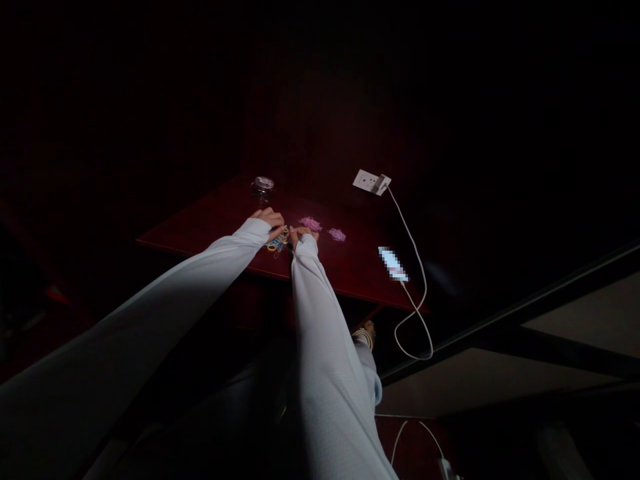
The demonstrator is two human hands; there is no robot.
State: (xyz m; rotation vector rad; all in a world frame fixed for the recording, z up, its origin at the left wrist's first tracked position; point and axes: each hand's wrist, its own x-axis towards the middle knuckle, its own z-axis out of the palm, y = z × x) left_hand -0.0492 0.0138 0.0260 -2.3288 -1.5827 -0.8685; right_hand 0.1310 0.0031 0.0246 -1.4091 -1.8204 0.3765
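Observation:
On the dark red table [220, 223] lies a small heap of colourful loops like rubber bands [275, 245], yellow and bluish. My left hand [271, 219] reaches over it from the left, its fingers bent and its thumb low against the loops. Close by on the right is my right hand [304, 233], with thumb and forefinger drawn together at the heap's edge. What those fingertips hold is too small to make out. A pink pile of similar small pieces [311, 223] lies just beyond my right hand, and a purple pile [337, 235] sits further right.
A clear jar with a lid [263, 188] stands towards the back of the table. To the right, a lit phone [393, 264] lies with a white cable [413, 241] running to a plug in the wall socket [371, 181]. The surroundings are very dark.

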